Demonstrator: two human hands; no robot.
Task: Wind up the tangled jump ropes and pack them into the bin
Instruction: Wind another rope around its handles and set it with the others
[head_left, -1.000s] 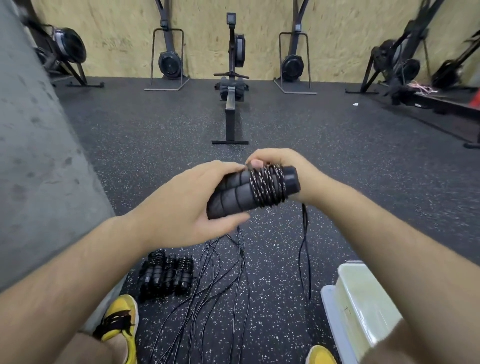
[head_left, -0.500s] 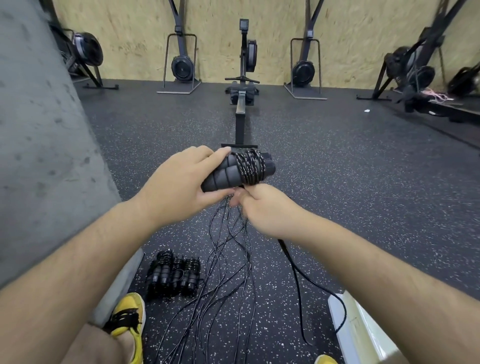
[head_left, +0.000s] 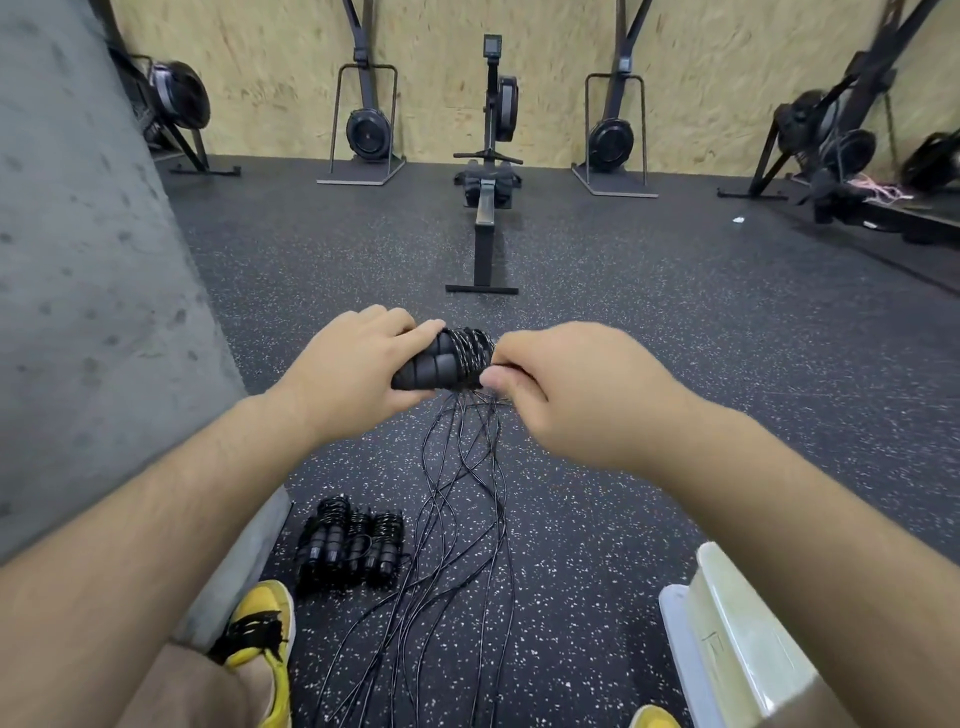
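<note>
The left grip (head_left: 358, 374) is closed around the two black foam handles (head_left: 428, 368) and holds them side by side, nearly level. The right grip (head_left: 571, 395) is just beside it, with fingers curled at the wound part, and it seems to pinch the thin black cord (head_left: 470, 349) there. To do this turn well, the person should probably pull the cord tight, lay each loop close to its neighbour, and not let the handles slide apart. The coil looks neat and dense and sits on the handle ends nearest the right grip. Below both grips, many loose cords (head_left: 457, 519) run in long lines on the floor (head_left: 623, 332). The finished bundles (head_left: 356, 543) lie below the left grip. The pale bin (head_left: 743, 639) stands below the right grip.
</note>
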